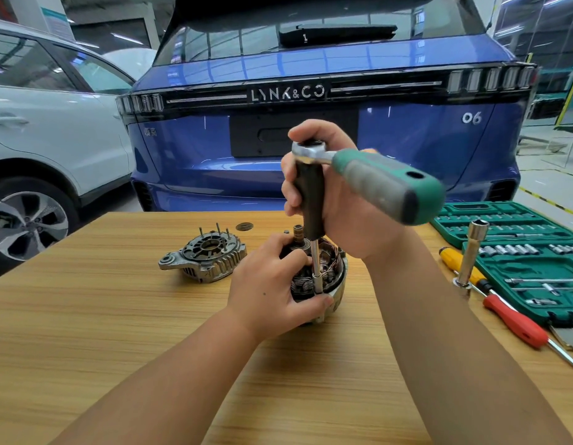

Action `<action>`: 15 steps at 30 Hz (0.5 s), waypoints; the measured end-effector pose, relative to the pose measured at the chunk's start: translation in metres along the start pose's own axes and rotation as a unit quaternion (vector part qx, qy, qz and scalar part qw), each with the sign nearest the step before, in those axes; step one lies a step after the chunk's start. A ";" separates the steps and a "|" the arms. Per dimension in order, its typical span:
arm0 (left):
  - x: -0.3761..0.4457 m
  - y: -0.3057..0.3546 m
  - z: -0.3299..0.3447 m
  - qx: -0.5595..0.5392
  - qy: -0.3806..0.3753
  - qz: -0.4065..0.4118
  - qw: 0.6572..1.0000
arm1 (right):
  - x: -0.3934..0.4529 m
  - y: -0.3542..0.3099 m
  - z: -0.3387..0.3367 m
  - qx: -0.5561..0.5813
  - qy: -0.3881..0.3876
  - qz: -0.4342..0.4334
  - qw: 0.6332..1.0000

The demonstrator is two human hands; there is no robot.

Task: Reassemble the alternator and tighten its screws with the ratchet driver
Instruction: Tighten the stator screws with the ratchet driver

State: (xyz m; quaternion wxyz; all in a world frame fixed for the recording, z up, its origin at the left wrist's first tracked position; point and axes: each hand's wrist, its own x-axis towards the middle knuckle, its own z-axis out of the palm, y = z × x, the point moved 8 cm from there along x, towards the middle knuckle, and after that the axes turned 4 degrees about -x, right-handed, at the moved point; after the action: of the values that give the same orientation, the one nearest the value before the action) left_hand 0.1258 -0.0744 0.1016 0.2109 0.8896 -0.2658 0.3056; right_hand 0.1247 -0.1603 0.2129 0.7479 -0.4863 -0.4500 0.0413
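end cover left of alternator, socket set right

Right hand grips the ratchet driver upright on the alternator, left hand holding it.

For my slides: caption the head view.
Left hand steadies copper-wound alternator; right hand grips green-handled ratchet driver.

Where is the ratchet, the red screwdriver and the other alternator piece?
ratchet [387,184]: head view, on its green handle.
red screwdriver [516,324]: head view, on its red grip.
alternator cover [204,255]: head view, on its finned metal housing, left of the hands.
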 end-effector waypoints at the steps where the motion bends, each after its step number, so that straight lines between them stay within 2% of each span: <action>1: 0.000 0.000 0.000 0.001 0.001 0.001 1.000 | -0.001 0.001 -0.001 0.029 -0.001 0.002 1.000; 3: 0.000 0.001 0.000 -0.002 0.006 0.003 1.000 | -0.002 0.003 -0.007 0.044 0.012 0.004 0.999; 6: 0.000 0.001 0.000 -0.009 0.013 0.003 1.000 | -0.002 0.001 -0.012 -0.018 0.064 -0.015 0.998; 9: -0.001 0.002 -0.001 -0.006 0.023 0.012 1.000 | -0.005 -0.006 -0.024 -0.062 0.167 -0.024 0.984; 12: -0.001 0.003 -0.002 -0.007 0.032 0.016 0.999 | -0.013 -0.020 -0.036 -0.144 0.268 -0.049 0.951; 13: -0.001 0.003 -0.003 -0.007 0.033 0.017 0.999 | -0.014 -0.021 -0.037 -0.145 0.281 -0.042 0.948; 15: -0.001 0.003 -0.003 -0.007 0.034 0.016 0.999 | -0.011 -0.011 -0.033 -0.073 0.270 0.010 0.960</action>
State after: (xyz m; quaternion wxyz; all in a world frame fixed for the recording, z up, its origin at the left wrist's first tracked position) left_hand 0.1223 -0.0747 0.1036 0.2207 0.8730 -0.2748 0.3372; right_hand 0.1372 -0.1944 0.2101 0.8036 -0.5370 -0.2284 -0.1166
